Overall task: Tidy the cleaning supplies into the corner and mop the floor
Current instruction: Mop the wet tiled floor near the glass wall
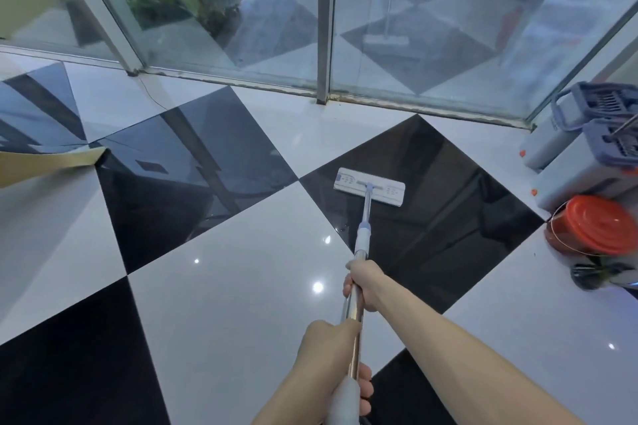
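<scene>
Both hands grip one flat mop [362, 241] by its metal pole. The right hand [364, 285] is wrapped around the pole further down toward the head, fingers curled fully round the shaft. The left hand [331, 359] holds the upper end, fingers closed round the pole where the steel meets the pale grip. The pole slopes forward and down from the person to the mop head [368, 186], a white rectangular pad lying flat on a black tile of the floor [241, 286], which is glossy and laid in black and white squares set diagonally. The head sits well short of the glass wall [414, 28] ahead, whose panes reflect the mop and tiles. In the right corner, against the glass, stand two grey mop buckets [583, 148] with blue tops, one just behind the other. Just in front of them lies an orange bucket [593, 224] with a wire handle, and nearer the person a small dark item, too blurred to identify. A tan flat object [48, 162] juts in at the left edge.
</scene>
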A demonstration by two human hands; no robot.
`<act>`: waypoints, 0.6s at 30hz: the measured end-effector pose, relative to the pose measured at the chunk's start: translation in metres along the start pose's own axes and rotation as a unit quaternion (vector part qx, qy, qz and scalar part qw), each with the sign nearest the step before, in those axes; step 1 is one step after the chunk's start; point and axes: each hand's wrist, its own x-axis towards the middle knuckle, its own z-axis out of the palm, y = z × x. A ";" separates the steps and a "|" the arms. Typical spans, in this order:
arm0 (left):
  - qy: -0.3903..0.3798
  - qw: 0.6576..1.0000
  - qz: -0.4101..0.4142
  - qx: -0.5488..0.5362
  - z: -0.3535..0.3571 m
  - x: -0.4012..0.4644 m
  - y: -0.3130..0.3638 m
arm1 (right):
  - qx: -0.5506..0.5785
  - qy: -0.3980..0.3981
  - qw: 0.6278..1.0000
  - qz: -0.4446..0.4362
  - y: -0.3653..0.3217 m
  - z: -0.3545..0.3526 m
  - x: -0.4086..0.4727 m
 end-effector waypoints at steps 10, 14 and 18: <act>-0.014 0.997 0.018 -0.080 -0.076 -0.080 -0.142 | 0.084 -0.078 0.993 0.021 0.145 0.073 -0.114; -0.018 0.996 0.004 -0.091 -0.122 -0.119 -0.195 | 0.076 -0.094 0.992 0.024 0.202 0.112 -0.165; -0.027 0.997 0.000 -0.078 -0.149 -0.136 -0.221 | 0.090 -0.096 0.991 0.035 0.235 0.138 -0.195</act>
